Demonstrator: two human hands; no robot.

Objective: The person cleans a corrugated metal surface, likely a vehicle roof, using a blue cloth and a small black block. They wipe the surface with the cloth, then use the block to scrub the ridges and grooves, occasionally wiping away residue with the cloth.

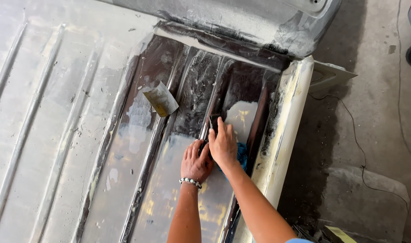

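The ribbed metal panel (56,112) lies flat and fills most of the view; its left portion is dull grey, its middle portion dark and glossy. A putty spreader (161,99) lies loose on the glossy area, well apart from both hands.

The left hand (195,163), with a beaded bracelet (190,182) on the wrist, lies flat on the panel with fingers spread, holding nothing. The right hand (223,144) crosses just beside it and presses down on a dark sanding block (213,123) against a raised rib. A blue cloth (241,154) shows under its palm. The fingers lie over the block; whether they close around it cannot be told.

Right of the hands runs a pale, filler-coated raised edge (284,130), then the concrete floor (376,112) with a thin cable (359,148) trailing across it.

Risks, as judged:
- Uneven pressure on the rib may cut through the coating.
- The loose spreader may slide down the slick surface if the panel is jolted.
- The cable may snag a foot.

Most of the block and cloth is hidden under the right hand. The objects at the lower right corner are cut off.
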